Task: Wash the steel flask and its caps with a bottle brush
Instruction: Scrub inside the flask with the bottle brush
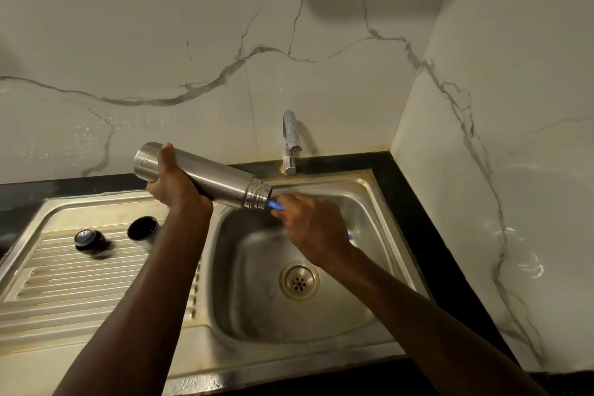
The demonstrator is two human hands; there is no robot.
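I can read no brand or writing on anything here. My left hand wraps its fingers round the steel flask, holding it tilted over the sink basin, base up to the left and threaded mouth down to the right. My right hand is curled round the blue brush handle, which runs into the flask's mouth; the bristles are hidden. Two caps rest on the ribbed steel drainboard to the left: a dark stopper and a cup cap, near each other but apart. The tap stands behind the basin against a veined marble wall; another marble wall closes the right side beyond a black counter. The drain sits below my right wrist.
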